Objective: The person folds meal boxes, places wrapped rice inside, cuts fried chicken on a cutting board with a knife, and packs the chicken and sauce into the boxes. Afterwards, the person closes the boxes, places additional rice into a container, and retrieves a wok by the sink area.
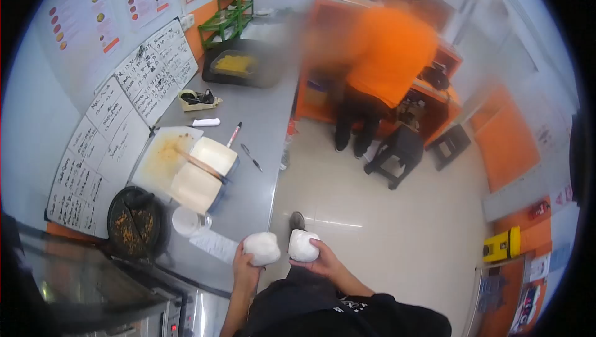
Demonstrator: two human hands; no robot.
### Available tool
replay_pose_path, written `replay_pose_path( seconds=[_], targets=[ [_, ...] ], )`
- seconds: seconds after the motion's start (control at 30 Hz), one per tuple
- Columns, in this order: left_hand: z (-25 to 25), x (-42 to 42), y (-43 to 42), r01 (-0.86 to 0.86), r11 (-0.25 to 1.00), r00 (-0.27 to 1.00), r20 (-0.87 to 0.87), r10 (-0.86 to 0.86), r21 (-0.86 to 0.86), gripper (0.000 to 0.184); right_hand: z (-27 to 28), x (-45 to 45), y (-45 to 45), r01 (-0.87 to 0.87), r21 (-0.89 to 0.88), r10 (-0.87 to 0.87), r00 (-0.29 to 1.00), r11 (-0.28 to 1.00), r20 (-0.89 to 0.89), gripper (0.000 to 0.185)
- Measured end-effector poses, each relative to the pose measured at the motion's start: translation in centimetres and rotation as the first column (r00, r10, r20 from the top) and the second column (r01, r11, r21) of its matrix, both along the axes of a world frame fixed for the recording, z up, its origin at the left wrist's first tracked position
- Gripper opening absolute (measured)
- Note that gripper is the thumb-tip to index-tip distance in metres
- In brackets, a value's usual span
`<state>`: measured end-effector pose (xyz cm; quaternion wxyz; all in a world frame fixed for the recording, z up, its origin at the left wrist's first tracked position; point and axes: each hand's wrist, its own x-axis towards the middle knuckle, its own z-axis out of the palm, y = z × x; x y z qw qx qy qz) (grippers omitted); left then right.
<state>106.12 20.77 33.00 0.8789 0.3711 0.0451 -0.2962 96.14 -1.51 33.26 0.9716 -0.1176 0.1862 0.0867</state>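
My left hand [244,268] is closed around a white rounded bundle [262,248]. A second white rounded bundle [302,245] sits in my right hand [325,263], fingers curled round its side. Both look wrapped, but their contents are hidden. I hold them side by side, slightly apart, in front of my body by the counter's edge. Nearest to my left hand, a long paper slip [217,247] lies on the metal counter [253,182], beside a white cup [185,221]. Past these stand a cream-coloured open container [197,188] with a wooden stick [202,164] across it and a stained cutting board [162,154].
A stone mortar [131,222], white-handled knife [206,122], marker [234,134], pen [251,157] and tape dispenser [198,99] are on the counter. A person in an orange shirt [394,54] bends at an orange cabinet. Black stools [397,150] stand on the floor [372,231].
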Motion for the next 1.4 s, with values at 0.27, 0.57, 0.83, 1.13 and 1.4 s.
replay_pose_path(
  seconds=[0.27, 0.57, 0.83, 1.13, 1.4],
  targets=[
    [2.8, 10.3, -7.0, -0.64, 0.746, 0.755, -0.027, 0.655, 0.187, 0.054, 1.1, 27.2, -15.1, -0.476, -0.516, 0.452, 0.873, 0.712, -0.183, 0.043],
    [4.7, 22.2, -10.6, -0.828, 0.114, 0.204, 0.106, 0.973, 0.549, 0.065, 7.5, 53.7, -6.5, 0.035, -0.979, 0.922, 0.344, -0.2, -0.176, 0.057],
    [-4.0, 29.4, -6.2, -0.801, 0.145, 0.122, -0.078, 0.989, 0.581, 0.06, -0.9, 58.7, 4.4, 0.118, -0.765, 0.727, -0.251, -0.633, -0.639, 0.083],
    [-15.6, 30.1, -4.7, -0.453, 0.278, 0.232, -0.189, 0.954, 0.847, 0.085, -4.8, 56.6, 4.2, 0.544, -0.729, 0.894, 0.1, -0.416, -0.436, 0.052],
    [-12.0, 29.5, -5.7, -0.645, 0.352, 0.258, -0.24, 0.936, 0.678, 0.078, -4.5, 53.0, 2.7, 0.365, -0.832, 0.908, 0.134, -0.418, -0.397, 0.04]
  ],
)
